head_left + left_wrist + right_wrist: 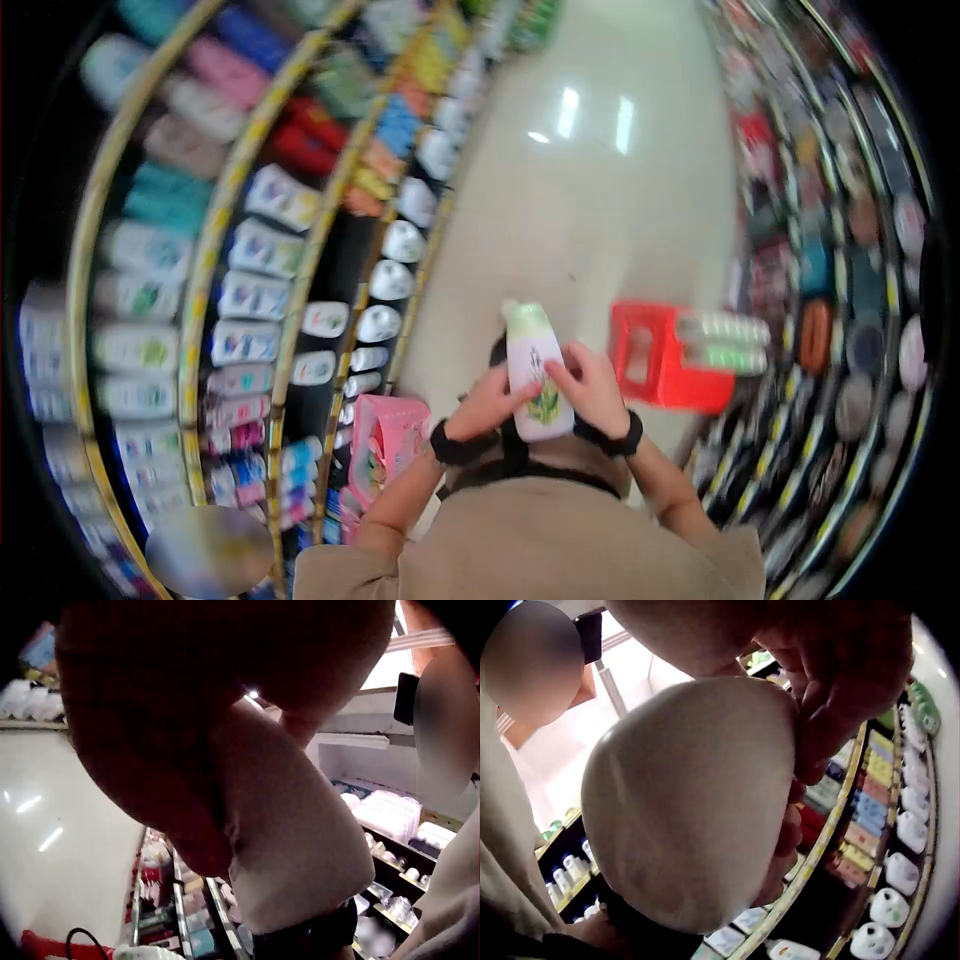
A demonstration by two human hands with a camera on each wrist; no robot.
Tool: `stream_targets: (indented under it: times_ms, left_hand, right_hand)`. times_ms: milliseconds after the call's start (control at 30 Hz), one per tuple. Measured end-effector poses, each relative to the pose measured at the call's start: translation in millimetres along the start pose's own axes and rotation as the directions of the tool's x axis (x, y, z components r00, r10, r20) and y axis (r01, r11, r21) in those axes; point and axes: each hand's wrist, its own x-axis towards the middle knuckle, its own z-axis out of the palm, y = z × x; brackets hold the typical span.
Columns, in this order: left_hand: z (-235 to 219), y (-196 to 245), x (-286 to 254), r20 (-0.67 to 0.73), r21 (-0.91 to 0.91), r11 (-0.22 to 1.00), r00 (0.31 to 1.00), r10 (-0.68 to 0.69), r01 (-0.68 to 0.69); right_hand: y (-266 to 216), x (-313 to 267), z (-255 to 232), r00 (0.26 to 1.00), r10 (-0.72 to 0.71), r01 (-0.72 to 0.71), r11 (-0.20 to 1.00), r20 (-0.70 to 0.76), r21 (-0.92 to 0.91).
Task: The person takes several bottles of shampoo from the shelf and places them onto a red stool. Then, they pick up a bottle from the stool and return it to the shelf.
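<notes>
A white plastic bottle (537, 350) with a pale green top and a green leaf print is held upright before the body, between both hands. From its left side my left hand (482, 402) grips it, the thumb lying across the front. My right hand (597, 388) grips the opposite side, its thumb also on the label. In the left wrist view the bottle's pale, plain side (292, 832) shows below the dark fingers. The right wrist view looks at its rounded base (694, 810), with fingers curled along the edge.
Shelves of bottles and packs (248, 290) line the left side; more shelves (830, 250) run along the right. A red basket (645, 360) on the floor has white-and-green items (722, 342) at its right side. A pink basket (390, 430) stands by the left shelf. Pale shiny floor (580, 200) stretches ahead.
</notes>
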Motion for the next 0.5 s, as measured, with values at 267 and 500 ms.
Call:
stream_targets:
  times_ms: [267, 500]
  left_hand:
    - [-22.8, -1.6, -48.6, -0.348, 0.162, 0.986, 0.933, 0.094, -0.040]
    - [-47.9, 11.9, -32.5, -0.435, 0.180, 0.980, 0.887, 0.158, -0.086]
  right_hand:
    - [-22.1, 23.7, 46.6, 0.949, -0.121, 0.138, 0.990, 0.293, -0.038]
    - [-24.9, 68.9, 62.7, 0.928, -0.166, 0.183, 0.983, 0.334, -0.018]
